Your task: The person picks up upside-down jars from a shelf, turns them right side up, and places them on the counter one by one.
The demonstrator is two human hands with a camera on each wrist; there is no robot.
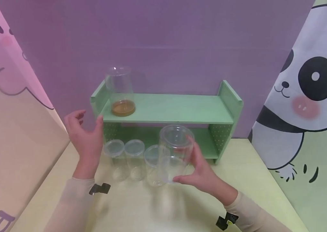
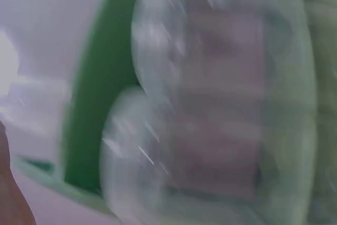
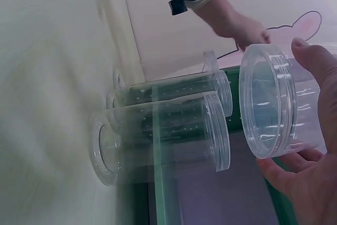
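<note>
My right hand grips a large clear plastic jar from its right side, thumb low on the front and fingers behind. In the right wrist view this clear jar is raised above the table, level with the tops of the standing jars. My left hand is held up by the left end of the green shelf, fingers loosely bent and apart from the thumb, holding nothing. Several slimmer clear lidded jars stand in a row on the table before the shelf.
On the upper shelf, at its left end, stands a tall clear jar with a brown bottom part. A purple wall rises behind, and a panel with a panda drawing stands at the right. The left wrist view is blurred.
</note>
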